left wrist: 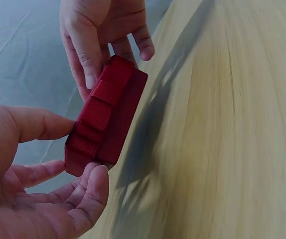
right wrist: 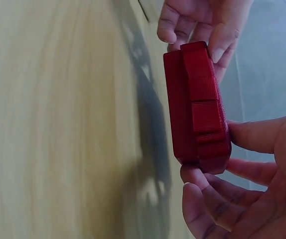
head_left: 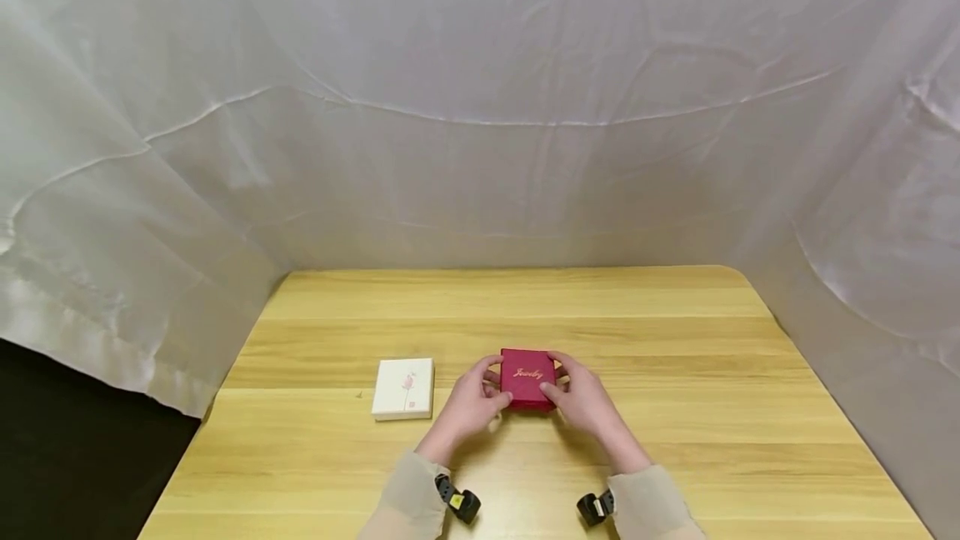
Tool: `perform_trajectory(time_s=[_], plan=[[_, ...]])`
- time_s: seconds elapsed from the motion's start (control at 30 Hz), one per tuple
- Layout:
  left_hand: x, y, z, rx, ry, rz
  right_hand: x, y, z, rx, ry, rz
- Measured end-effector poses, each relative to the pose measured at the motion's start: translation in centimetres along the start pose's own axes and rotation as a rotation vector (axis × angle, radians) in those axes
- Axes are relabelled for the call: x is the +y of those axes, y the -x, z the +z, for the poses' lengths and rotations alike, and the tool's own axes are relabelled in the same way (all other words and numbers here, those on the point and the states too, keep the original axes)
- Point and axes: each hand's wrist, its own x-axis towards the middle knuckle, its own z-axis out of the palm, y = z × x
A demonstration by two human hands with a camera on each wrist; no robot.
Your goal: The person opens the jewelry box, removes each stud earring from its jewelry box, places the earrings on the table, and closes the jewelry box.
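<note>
Both hands hold a red jewelry box [head_left: 527, 379], with gold "Jewelry" lettering on its lid, between them. The left hand [head_left: 472, 400] grips its left side, thumb at the near left corner. On the right side the right hand [head_left: 584, 397] grips it, its thumb on the lid. A ribbon bow [left wrist: 97, 115] runs along one side face, seen in both wrist views. Going by the shadow in those views, the box is raised off the tabletop. The lid looks closed, and what is inside is hidden.
To the left of the hands lies a white square box [head_left: 405, 387] with a pink flower print. The wooden table [head_left: 675, 340] is bordered by pale cloth [head_left: 510, 190] at the back and sides. Each wrist carries a black strapped device.
</note>
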Motion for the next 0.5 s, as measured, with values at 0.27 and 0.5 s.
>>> perform_trajectory(time_s=[0.27,0.5], plan=[[-1.0,1.2,-1.1,0.024,-0.025,-0.003,-0.5,0.0,1.5,-0.042,0.024,-0.04],[-1.5,2.0,-1.6,0.031,-0.031,-0.005,-0.6,0.0,2.4,-0.062,0.052,-0.064]])
